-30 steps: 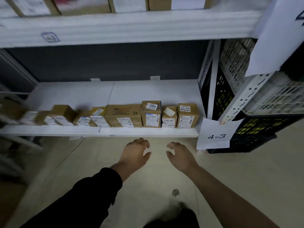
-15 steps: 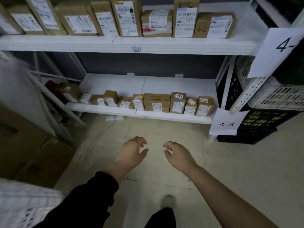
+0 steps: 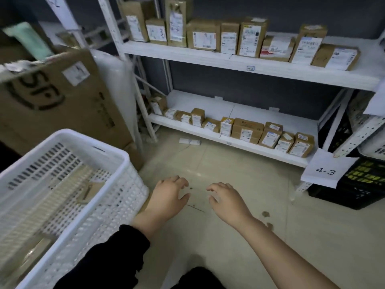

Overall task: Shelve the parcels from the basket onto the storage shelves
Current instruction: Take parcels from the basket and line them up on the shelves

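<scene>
Occupying the upper and right part of the view, the white storage shelves (image 3: 291,73) present two levels. The upper shelf carries a row of upright brown parcels (image 3: 203,35) with white labels facing forward. The lower shelf (image 3: 260,113) carries a second row of smaller parcels (image 3: 246,130) lined along its front edge, with bare board behind them.

A large cardboard box (image 3: 62,97), marked with black lettering, stands at the left, touching the shelf upright.

The white plastic basket (image 3: 93,140) sits at lower left, in front of the cardboard box. Its walls and floor are perforated. Inside it, a flat brown parcel (image 3: 89,190) lies on the basket floor; a second brown shape near the closest corner is too blurred to identify.

A black crate (image 3: 354,190) stands on the floor (image 3: 270,236) at the right, beside the shelf end. A paper sign (image 3: 325,171) reading "4-3" hangs from the lower shelf's right corner, in front of the crate.

The left hand (image 3: 168,197) hovers palm down over the floor, just beside the basket's right wall (contact cannot be confirmed). Its fingers are loosely curled and hold nothing. The arm wears a black sleeve (image 3: 108,261).

The right hand (image 3: 227,200) hovers palm down near the left hand, separated from it by a clear gap. Its fingers are loosely curled and hold nothing; the forearm is bare.

A small white slip (image 3: 189,141) lies on the floor below the lower shelf.
</scene>
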